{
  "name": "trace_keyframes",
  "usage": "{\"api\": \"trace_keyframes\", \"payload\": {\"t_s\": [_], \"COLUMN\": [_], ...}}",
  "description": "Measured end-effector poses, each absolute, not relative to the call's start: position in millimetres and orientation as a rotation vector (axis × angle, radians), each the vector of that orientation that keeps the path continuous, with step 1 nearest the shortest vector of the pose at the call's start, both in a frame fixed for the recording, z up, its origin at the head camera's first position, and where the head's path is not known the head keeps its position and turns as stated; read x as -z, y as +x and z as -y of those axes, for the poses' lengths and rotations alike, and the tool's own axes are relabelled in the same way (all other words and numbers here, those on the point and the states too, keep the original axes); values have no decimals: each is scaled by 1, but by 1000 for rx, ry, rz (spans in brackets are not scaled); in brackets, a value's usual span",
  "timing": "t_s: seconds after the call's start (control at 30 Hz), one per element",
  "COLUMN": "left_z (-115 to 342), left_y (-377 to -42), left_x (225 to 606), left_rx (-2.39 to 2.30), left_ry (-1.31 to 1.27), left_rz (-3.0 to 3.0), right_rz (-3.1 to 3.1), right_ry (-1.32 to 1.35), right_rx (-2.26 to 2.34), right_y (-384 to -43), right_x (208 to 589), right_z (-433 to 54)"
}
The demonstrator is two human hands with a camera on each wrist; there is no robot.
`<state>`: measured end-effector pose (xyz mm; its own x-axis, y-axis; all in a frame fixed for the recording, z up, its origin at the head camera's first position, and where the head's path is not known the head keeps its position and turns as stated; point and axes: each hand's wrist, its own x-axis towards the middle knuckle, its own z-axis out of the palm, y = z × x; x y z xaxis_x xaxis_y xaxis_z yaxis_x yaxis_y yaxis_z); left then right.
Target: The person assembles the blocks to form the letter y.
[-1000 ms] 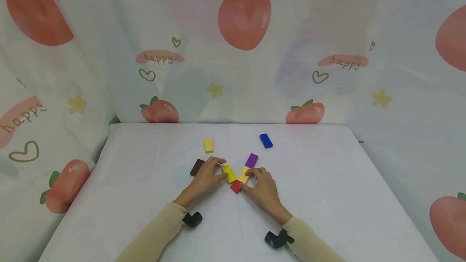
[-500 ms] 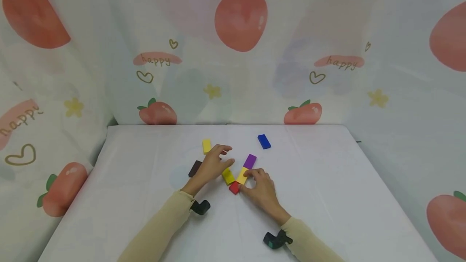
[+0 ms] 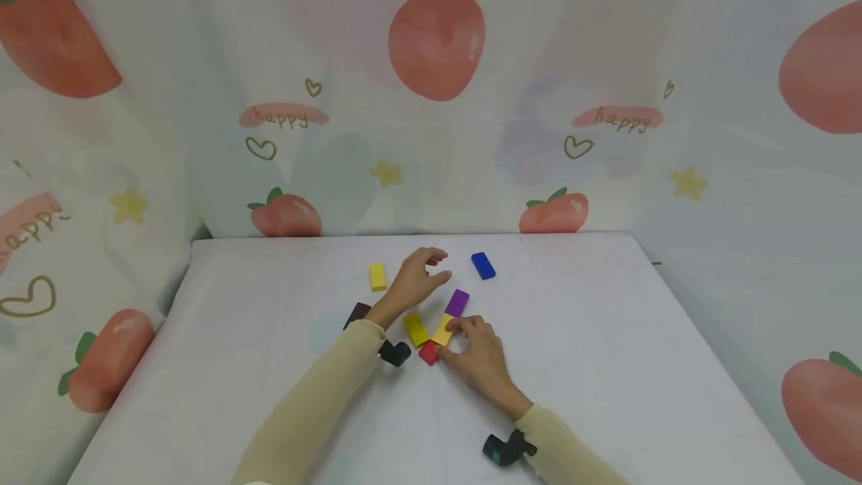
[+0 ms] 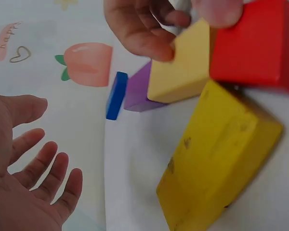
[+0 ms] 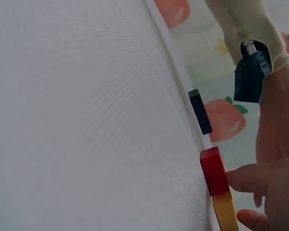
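In the head view, my left hand [image 3: 414, 279] hovers over the far middle of the table with fingers spread, left of a blue block [image 3: 483, 266]. The left wrist view shows this hand [image 4: 38, 168] holding nothing. My right hand [image 3: 481, 354] rests thumb and index finger against a row of blocks. Its thumb touches the red block [image 4: 250, 45]; the index finger touches the pale yellow block [image 4: 183, 60]. Beyond them, in line, lies a purple block [image 3: 457, 303]. A brighter yellow block [image 4: 216, 159] slants away from the red one, forming a V.
Another yellow block [image 3: 378, 277] lies at the back left. A dark brown block [image 3: 355, 314] is partly covered by the left forearm. Black wrist cameras [image 3: 395, 352] hang from both sleeves. A white cloth covers the table [image 3: 606, 320], with a printed curtain behind.
My left hand has left the bright yellow block and moved forward and right towards the blue block. The right hand stays against the red and pale yellow blocks. The head view has shifted slightly.
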<state>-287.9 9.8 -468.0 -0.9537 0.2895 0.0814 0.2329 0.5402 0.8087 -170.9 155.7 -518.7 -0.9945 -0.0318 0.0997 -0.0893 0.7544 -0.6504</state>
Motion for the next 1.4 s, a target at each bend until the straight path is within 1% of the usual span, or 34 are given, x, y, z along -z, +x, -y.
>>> {"api": "trace_keyframes", "payload": {"t_s": [0.17, 0.47, 0.7, 1.17, 1.4], "left_z": [-21, -39, -48, -62, -66], "left_y": [-304, -331, -341, -358, -361], "left_x": [474, 496, 508, 504, 502], "left_rx": [-1367, -1383, -1325, -1311, -1175], "left_ry": [467, 421, 408, 427, 581], "left_rz": [-2670, -2613, -2622, -2592, -2626], "right_rz": [2860, 2842, 2841, 2850, 2833], "right_ry": [122, 147, 122, 100, 118], "right_rx": [-1071, -1041, -1042, -1056, -1024], "right_y": [-172, -172, -169, -171, -170], "right_x": [519, 520, 524, 520, 520], "right_z": [-154, -152, -151, -153, -154]}}
